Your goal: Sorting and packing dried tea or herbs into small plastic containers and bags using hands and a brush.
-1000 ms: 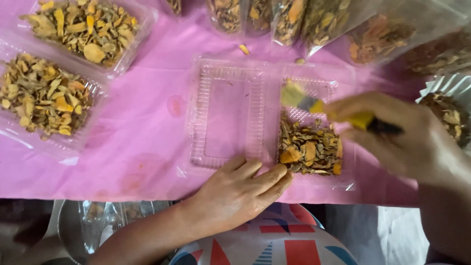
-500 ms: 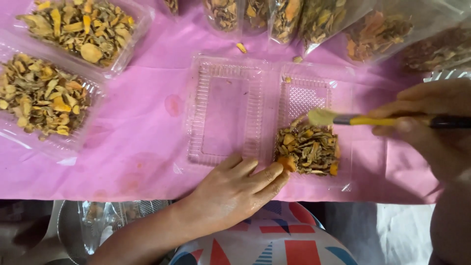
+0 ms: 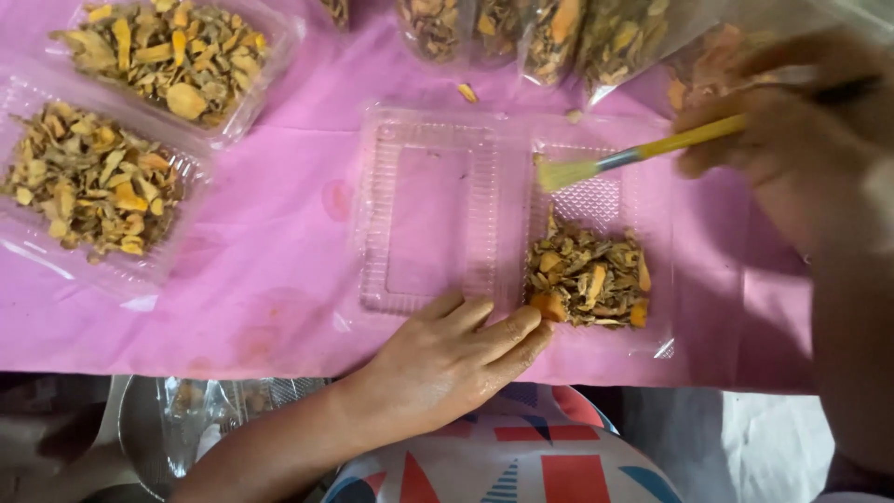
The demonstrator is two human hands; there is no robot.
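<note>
Ahead of me on the worktop, the pink cloth (image 3: pixel 279 270) bears two clear plastic trays at my far left: the upper tray (image 3: pixel 279 37) heaped with yellow-brown dried slices and the lower tray (image 3: pixel 140 279) holding a similar brownish heap just beside it. Along the far edge lie clear bags of dried pieces (image 3: pixel 521 37), overlapping one another, with one loose orange chip (image 3: pixel 467 92) on the cloth just below them. Below the near edge, at my left, a metal bowl (image 3: pixel 140 419) shows with crumpled clear plastic (image 3: pixel 223 401) inside it.
</note>
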